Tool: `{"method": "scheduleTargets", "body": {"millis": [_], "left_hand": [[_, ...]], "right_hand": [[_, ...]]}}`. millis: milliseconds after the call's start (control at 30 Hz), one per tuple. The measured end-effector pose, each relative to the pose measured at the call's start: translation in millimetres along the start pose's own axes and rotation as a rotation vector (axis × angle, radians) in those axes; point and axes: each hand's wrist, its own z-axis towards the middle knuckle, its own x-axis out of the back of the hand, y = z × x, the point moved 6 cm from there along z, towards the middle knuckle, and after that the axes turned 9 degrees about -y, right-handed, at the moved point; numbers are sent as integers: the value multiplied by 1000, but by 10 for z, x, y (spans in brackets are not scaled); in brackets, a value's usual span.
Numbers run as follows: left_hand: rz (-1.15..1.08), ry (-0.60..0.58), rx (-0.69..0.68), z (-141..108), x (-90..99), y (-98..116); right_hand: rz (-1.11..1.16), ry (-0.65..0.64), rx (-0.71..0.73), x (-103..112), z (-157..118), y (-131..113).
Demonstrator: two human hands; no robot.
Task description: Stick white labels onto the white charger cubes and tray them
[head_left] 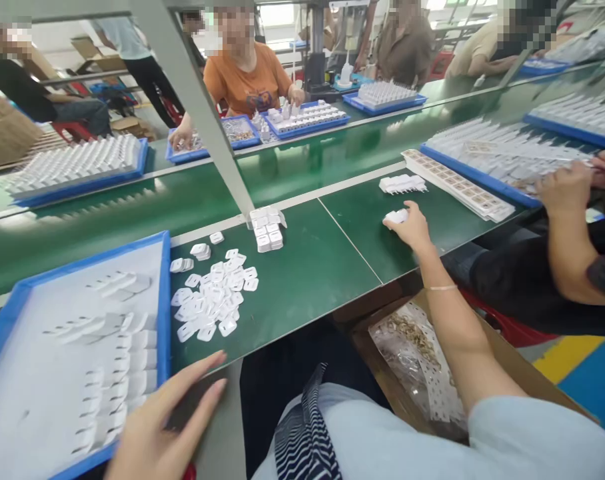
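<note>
My right hand (pixel 415 230) has its thumb and fingers round a small white plastic block (pixel 396 217) on the green bench. Just beyond it lies a row of similar white blocks (pixel 403 184) with thin pins sticking out. My left hand (pixel 167 420) hangs at the bench's front edge, thumb and fingers apart, holding nothing. Ahead of it spreads a loose pile of flat white plastic covers (pixel 212 300) with slots. To its left, a blue-rimmed tray (pixel 166 287) holds rows of white pieces with metal prongs (pixel 140 360).
Stacked white pieces (pixel 267 230) stand by the metal post (pixel 222 133). Perforated white sheets (pixel 457 183) lie right, beside a full blue tray (pixel 482 170) where a co-worker's hand (pixel 565 190) works. Below the bench is a cardboard box (pixel 512 373) with scraps. A person in orange (pixel 252 77) sits opposite.
</note>
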Motion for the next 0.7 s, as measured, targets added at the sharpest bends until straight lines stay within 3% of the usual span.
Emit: {"method": "scheduleTargets", "body": {"millis": [67, 133, 167, 233, 300, 367, 500, 600, 700], "left_hand": [[-239, -159, 89, 55, -494, -55], [-538, -118, 108, 143, -809, -103], [-665, -66, 92, 175, -909, -128], [-840, -84, 44, 184, -1087, -148], [-907, -137, 16, 115, -1189, -142], [-911, -96, 34, 7, -1201, -147], [-948, 229, 111, -188, -1074, -232], [-1021, 349, 157, -249, -999, -368], [-1069, 418, 183, -282, -897, -546]], "right_hand": [[47, -43, 102, -247, -538, -339], [226, -136, 323, -541, -1274, -772], [350, -230, 441, -698, -1674, -989], [508, -393, 565, -972, -2393, -1324], [595, -445, 597, -1169, -2872, -1527], [626, -458, 647, -1322, -3122, -1658], [595, -528, 922, -1501, -3328, -1850], [621, -696, 1047, -1525, -3410, -1944], [679, -945, 1004, -1537, -3343, -2072]]}}
